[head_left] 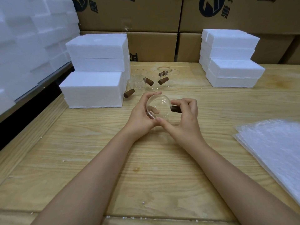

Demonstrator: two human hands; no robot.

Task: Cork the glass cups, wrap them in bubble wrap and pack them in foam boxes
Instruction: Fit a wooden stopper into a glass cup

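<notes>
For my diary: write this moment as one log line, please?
left hand: holds glass cup | right hand: grips brown cork on cup | bubble wrap: untouched

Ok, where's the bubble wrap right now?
In the head view the bubble wrap lies flat on the wooden table at the far right edge, right of the right hand and nearer the camera than the right-hand stack of foam boxes.

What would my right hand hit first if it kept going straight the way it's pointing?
Likely the glass cup held in the left hand, almost at once: the right hand grips the brown cork at its side.
</notes>
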